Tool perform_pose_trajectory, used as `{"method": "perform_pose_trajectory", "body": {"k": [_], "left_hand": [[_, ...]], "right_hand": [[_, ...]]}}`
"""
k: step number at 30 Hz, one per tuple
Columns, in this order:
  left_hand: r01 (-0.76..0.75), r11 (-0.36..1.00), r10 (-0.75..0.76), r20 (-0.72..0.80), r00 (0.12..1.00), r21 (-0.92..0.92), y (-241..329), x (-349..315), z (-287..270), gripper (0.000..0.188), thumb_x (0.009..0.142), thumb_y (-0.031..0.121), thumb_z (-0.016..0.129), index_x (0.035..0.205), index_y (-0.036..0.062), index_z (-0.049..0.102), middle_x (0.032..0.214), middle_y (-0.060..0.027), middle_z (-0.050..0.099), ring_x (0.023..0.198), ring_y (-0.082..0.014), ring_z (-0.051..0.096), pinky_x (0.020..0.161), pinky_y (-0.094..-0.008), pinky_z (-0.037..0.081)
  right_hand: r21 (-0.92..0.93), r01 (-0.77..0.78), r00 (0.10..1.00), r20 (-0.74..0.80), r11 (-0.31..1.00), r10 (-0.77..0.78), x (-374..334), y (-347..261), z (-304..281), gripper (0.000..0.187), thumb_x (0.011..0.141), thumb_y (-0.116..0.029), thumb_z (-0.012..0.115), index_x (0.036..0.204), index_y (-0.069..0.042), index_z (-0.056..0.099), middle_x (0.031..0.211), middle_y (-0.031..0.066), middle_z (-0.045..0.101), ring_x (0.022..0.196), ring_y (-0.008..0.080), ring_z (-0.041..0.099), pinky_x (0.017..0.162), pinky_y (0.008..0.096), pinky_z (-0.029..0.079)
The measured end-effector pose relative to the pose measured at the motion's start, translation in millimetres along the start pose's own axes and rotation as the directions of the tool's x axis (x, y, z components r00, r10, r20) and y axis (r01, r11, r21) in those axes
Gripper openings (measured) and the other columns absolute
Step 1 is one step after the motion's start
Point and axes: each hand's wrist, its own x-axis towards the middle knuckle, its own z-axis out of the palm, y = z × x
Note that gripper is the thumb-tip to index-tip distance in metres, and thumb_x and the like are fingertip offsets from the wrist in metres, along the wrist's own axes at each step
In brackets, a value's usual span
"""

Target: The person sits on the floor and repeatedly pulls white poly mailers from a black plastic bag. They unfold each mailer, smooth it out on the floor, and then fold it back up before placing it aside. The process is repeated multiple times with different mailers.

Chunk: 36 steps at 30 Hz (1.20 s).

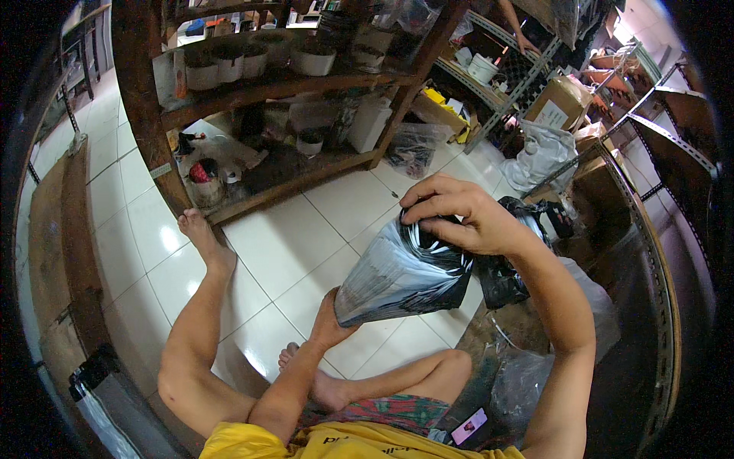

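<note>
A thick bundle of plastic bags (397,275), silvery grey with black layers showing at the edges, is held tilted in front of me above the floor. My left hand (335,317) grips its lower left end; most of those fingers are hidden behind the bundle. My right hand (459,214) is curled over the upper end, its fingertips pressed on the black folded edges. A phone (469,426) with a lit pinkish screen lies beside my lap.
A wooden shelf (283,103) with several pots stands ahead. Metal racks (650,99), a cardboard box (558,103) and plastic sacks (539,153) are on the right. Black bundles (501,283) lie beside my right forearm. Another black-and-grey package (99,382) is at lower left.
</note>
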Motion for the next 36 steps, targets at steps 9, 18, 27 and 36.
{"method": "perform_pose_trajectory", "body": {"k": [9, 18, 27, 36], "left_hand": [[0.021, 1.0, -0.021, -0.012, 1.0, 0.004, -10, -2, 4, 0.103, 0.064, 0.03, 0.091, 0.145, -0.0031, 0.036, 0.138, -0.0268, 0.049, 0.128, -0.0419, 0.049, 0.111, -0.0467, 0.04], [-0.127, 0.991, 0.125, -0.055, 0.991, -0.042, -39, -4, 16, 0.105, 0.063, 0.026, 0.09, 0.146, -0.0011, 0.032, 0.142, -0.0257, 0.044, 0.132, -0.0423, 0.045, 0.112, -0.0481, 0.038], [-0.15, 0.989, 0.148, -0.1, 0.984, -0.011, -32, -6, 14, 0.104, 0.064, 0.024, 0.089, 0.147, -0.0011, 0.031, 0.142, -0.0265, 0.045, 0.132, -0.0432, 0.045, 0.112, -0.0499, 0.037], [-0.14, 0.99, 0.138, -0.1, 0.985, -0.01, -29, -5, 13, 0.102, 0.065, 0.025, 0.089, 0.146, -0.0012, 0.033, 0.142, -0.0262, 0.045, 0.132, -0.0429, 0.045, 0.111, -0.0503, 0.039]], "right_hand": [[-0.245, 0.039, 0.999, -0.024, 0.969, -0.046, 2, -4, 2, 0.023, 0.082, -0.01, 0.074, 0.105, -0.006, 0.069, 0.11, 0.0127, 0.064, 0.105, 0.0331, 0.06, 0.093, 0.0429, 0.049], [-0.296, -0.032, 0.999, -0.022, 0.955, 0.027, 7, -2, 3, 0.03, 0.08, -0.007, 0.075, 0.11, -0.005, 0.068, 0.106, 0.0134, 0.064, 0.102, 0.0322, 0.061, 0.089, 0.0406, 0.051], [-0.327, -0.052, 0.996, -0.086, 0.943, 0.025, 2, -1, 11, 0.027, 0.077, -0.006, 0.077, 0.103, -0.005, 0.071, 0.103, 0.012, 0.063, 0.098, 0.0303, 0.062, 0.084, 0.0388, 0.052], [-0.338, -0.035, 0.994, -0.111, 0.94, -0.003, 1, 0, 12, 0.024, 0.075, -0.005, 0.079, 0.098, -0.004, 0.071, 0.099, 0.0108, 0.064, 0.096, 0.0293, 0.062, 0.083, 0.039, 0.052]]}}
